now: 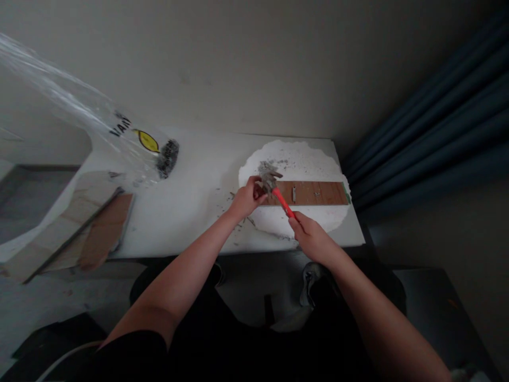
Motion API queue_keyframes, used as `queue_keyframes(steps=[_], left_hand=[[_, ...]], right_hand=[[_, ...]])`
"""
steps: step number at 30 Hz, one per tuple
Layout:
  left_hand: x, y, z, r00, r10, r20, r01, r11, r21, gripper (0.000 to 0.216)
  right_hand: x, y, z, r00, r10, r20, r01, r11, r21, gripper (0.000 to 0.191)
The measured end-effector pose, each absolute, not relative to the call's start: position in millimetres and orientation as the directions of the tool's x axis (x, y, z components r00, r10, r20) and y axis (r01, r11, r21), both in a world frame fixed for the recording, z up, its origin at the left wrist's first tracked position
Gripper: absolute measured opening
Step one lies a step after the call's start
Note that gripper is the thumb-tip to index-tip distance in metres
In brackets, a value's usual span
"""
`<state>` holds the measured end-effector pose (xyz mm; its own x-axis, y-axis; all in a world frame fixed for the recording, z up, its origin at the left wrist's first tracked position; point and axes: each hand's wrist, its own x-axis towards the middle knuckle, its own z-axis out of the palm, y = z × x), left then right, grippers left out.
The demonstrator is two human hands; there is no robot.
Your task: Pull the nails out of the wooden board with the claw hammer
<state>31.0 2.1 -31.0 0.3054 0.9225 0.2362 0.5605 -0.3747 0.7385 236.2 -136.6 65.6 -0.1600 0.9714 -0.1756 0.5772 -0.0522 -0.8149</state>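
Note:
My right hand [308,232] grips a claw hammer [284,201] by its red handle. The hammer's metal head lies over the left end of a brown wood-grain strip [328,193]. Just left of the head, my left hand [248,197] has its fingers bent and drawn together at the strip's end; whatever they pinch, if anything, is hidden. The strip rests on a white, ragged-edged round sheet [278,218]. A small pale piece [294,193] sits on the strip, right of the hammer. Grey crumbs [274,163] lie scattered behind the hammer head.
The white table [191,212] stands against a wall, with dark curtains [437,106] at the right. A clear plastic bag [147,143] with dark grey contents stands at the back left. Broken brown boards [105,228] and a thin dark bar [75,233] jut over the left front edge.

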Motion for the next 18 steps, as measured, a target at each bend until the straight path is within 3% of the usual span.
queue_keyframes(steps=[5, 18], left_hand=[[31.3, 1.8, -32.0, 0.323, 0.917, 0.234, 0.544, -0.382, 0.747, 0.053], [32.3, 2.9, -33.7, 0.303, 0.920, 0.249, 0.524, -0.379, 0.763, 0.056]], right_hand=[[234.0, -138.5, 64.9, -0.134, 0.980, -0.150, 0.535, -0.056, -0.843, 0.038], [228.9, -139.8, 69.8, -0.137, 0.974, -0.178, 0.692, -0.035, -0.721, 0.031]])
